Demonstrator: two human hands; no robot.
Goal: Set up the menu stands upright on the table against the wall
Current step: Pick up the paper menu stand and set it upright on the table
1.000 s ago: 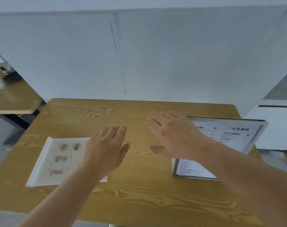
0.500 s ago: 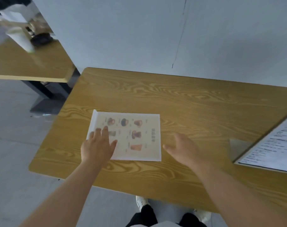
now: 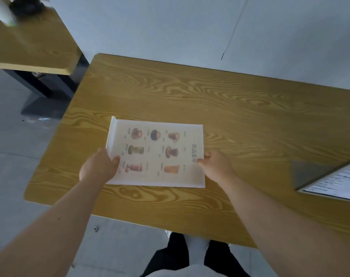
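Note:
A drinks menu stand (image 3: 156, 152), a clear sheet with pictures of cups, lies flat near the front left of the wooden table (image 3: 230, 108). My left hand (image 3: 99, 166) grips its left edge, thumb on top. My right hand (image 3: 215, 166) pinches its right edge. A second menu stand (image 3: 337, 182) with printed text rests at the right edge of the view, partly cut off. The grey wall (image 3: 170, 27) runs along the table's far side.
Another wooden table (image 3: 30, 47) on a dark base stands to the left with blurred items on it. Grey floor lies left of and below the table's front edge. My legs and shoes show under the front edge.
My view has swung left and down from the text menu to the drinks menu. Both hands went from hovering open to gripping the drinks menu's two side edges.

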